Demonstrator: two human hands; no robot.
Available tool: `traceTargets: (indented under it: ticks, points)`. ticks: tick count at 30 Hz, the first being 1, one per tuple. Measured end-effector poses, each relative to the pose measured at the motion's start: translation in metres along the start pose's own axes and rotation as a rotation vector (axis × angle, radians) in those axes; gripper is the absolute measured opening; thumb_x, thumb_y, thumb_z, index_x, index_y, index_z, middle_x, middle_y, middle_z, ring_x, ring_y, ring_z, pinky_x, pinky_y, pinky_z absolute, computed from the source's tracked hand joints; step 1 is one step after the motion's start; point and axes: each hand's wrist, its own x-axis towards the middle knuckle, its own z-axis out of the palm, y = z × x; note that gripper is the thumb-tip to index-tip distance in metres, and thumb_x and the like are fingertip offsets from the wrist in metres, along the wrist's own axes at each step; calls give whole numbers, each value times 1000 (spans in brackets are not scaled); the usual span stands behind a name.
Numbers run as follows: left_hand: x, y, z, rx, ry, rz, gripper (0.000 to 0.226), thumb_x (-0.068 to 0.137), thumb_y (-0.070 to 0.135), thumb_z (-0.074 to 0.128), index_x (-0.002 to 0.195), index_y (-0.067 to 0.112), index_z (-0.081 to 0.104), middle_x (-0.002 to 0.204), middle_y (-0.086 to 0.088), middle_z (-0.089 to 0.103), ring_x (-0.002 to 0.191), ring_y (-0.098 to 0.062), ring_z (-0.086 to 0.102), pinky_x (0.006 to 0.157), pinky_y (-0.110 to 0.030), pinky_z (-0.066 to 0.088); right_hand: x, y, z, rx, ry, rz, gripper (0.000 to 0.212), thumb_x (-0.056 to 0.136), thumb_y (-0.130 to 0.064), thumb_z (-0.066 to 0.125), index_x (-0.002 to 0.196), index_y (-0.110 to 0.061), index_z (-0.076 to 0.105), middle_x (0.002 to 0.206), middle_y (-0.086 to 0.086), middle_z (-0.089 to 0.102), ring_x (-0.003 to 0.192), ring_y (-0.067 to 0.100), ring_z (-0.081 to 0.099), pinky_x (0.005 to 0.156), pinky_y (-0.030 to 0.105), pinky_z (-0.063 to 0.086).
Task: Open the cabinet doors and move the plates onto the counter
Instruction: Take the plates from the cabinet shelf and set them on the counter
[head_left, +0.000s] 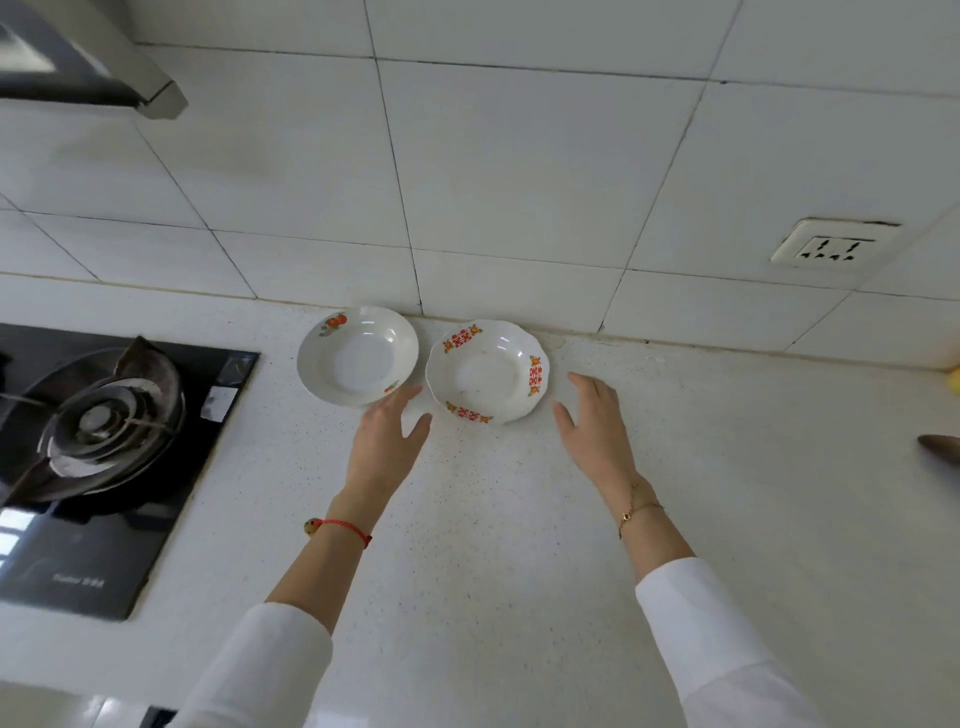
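Nearest to me, two white sleeves reach forward over a pale speckled tabletop; the left wrist wears a red cord bracelet, the right wrist a thin gold chain. Beyond the sleeves I see the left hand stretched toward the plates, its fingers straight and released, grasping nothing; the fingertips lie at the near rim of the left plate, and I cannot tell whether they touch it. The right hand hovers just beside the right plate, on its right side, its fingers spread and relaxed, holding nothing and apart from the rim.

Farther on, both plates sit on the tabletop close to the wall, side by side with rims nearly touching; the left plate is round and white with an orange fruit motif on its rim; the right plate is white with a scalloped edge and red and orange characters around its rim.

To the left, level with the hands, a black glass gas hob is set into the tabletop, with a metal burner on it. Behind everything rises a white tiled wall; a wall socket sits at the right; the corner of a range hood shows at the upper left.
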Motion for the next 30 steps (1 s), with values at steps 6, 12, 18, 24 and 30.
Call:
traceTargets:
  ticks: [6, 12, 18, 24, 30]
  points:
    - [-68, 5, -28, 61, 65, 88, 44, 91, 22, 66, 133, 15, 59, 132, -6, 63, 124, -26, 56, 104, -38, 44, -68, -2, -24, 17, 42, -58, 47, 98, -23, 52, 141, -7, 42, 141, 8, 48, 137, 21, 34, 110, 29, 32]
    - [-132, 8, -49, 85, 110, 171, 42, 91, 19, 65, 132, 13, 59, 129, -6, 64, 123, -25, 56, 104, -32, 41, -133, -8, -40, 13, 43, -82, 46, 98, -24, 52, 140, -9, 43, 141, 6, 49, 137, 19, 34, 110, 27, 31]
    - [-190, -2, -71, 92, 125, 244, 41, 90, 16, 66, 131, 12, 60, 127, -6, 66, 122, -26, 58, 104, -38, 45, -193, -21, -45, -11, 63, -86, 44, 98, -25, 51, 140, -12, 45, 139, 4, 50, 137, 17, 34, 105, 18, 27]
    - [-247, -34, -100, 92, 108, 313, 40, 90, 12, 66, 129, 9, 61, 125, -8, 66, 120, -28, 59, 104, -40, 46, -267, -41, -34, -7, 110, -59, 45, 99, -25, 51, 141, -12, 44, 139, 3, 50, 136, 17, 34, 105, 18, 24]
    - [-307, -70, -128, 101, 67, 330, 39, 92, 14, 64, 131, 11, 60, 126, -6, 66, 121, -25, 58, 103, -27, 38, -352, -59, -16, -1, 139, -15, 45, 99, -25, 51, 142, -13, 43, 140, 4, 49, 135, 18, 35, 105, 16, 22]
